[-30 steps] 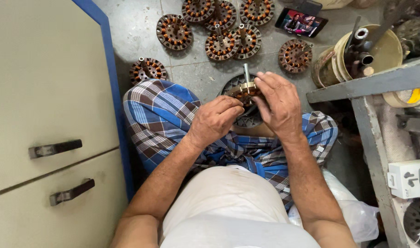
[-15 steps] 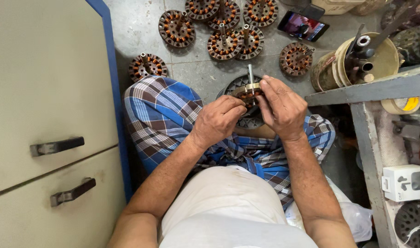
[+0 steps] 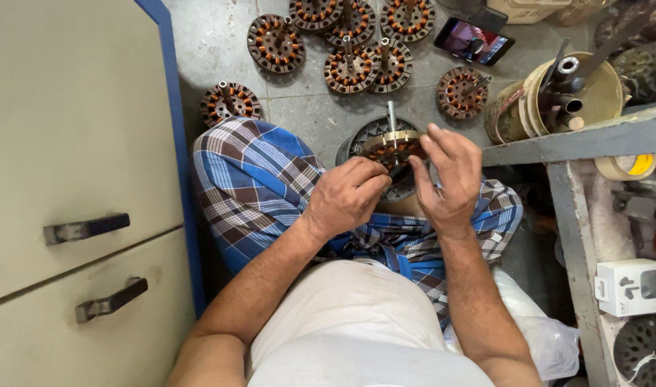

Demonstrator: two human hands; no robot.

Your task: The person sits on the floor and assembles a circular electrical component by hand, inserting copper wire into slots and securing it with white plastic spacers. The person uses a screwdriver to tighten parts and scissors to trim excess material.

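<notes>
Your left hand [image 3: 346,197] and right hand [image 3: 446,175] meet over a stator [image 3: 392,143] with copper windings, held above your lap at about 12 o'clock from your torso. The left hand is curled nearly closed, its fingertips pinched against the stator's near edge; whether it grips a wire or the core itself cannot be told. The right hand is partly open, fingers spread and bent, thumb and fingertips touching the stator's 3 o'clock side. A metal shaft [image 3: 391,118] stands upright from the stator's centre. Beneath the stator sits a dark round housing [image 3: 364,136], partly hidden by both hands. Your legs are wrapped in a blue checked cloth [image 3: 260,179]. On the grey floor [image 3: 213,50] at 12 o'clock lie more stators [image 3: 349,68], clustered and some touching, with one alone [image 3: 230,102] at 10 o'clock, just beside the cloth. A phone [image 3: 475,39] with a lit screen lies at 1 o'clock. A bucket [image 3: 536,107] holding metal parts stands at 2 o'clock, against a grey bench [image 3: 572,136]. A cream cabinet [image 3: 70,143] with two dark handles fills the 9 o'clock side. A white socket box [image 3: 629,287] rests on the bench at 3 o'clock.
</notes>
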